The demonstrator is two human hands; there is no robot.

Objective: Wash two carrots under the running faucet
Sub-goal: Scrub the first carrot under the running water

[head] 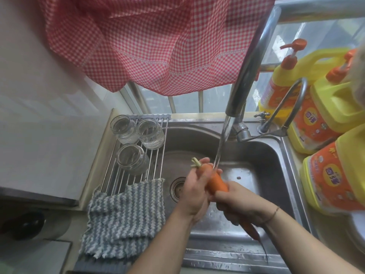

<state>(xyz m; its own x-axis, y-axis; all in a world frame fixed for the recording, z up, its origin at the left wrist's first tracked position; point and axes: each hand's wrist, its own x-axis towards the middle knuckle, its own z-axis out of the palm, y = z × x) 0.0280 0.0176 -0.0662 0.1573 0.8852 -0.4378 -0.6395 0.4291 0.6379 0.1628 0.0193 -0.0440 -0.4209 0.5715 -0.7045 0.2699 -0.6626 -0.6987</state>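
An orange carrot (216,179) with a pale green stub lies across both my hands over the steel sink (262,165). My left hand (194,191) cups its thick end from the left. My right hand (240,204) grips its lower part. A thin orange tip (250,230) sticks out below my right hand; I cannot tell whether it belongs to a second carrot. Water (222,143) streams from the faucet (250,64) onto the carrot's upper part.
A roll-up rack (158,155) over the sink's left side holds three upturned glass jars (138,143) and a striped blue cloth (126,214). Yellow detergent bottles (320,107) crowd the right counter. A red checked curtain (150,40) hangs above. The drain (177,187) sits left of my hands.
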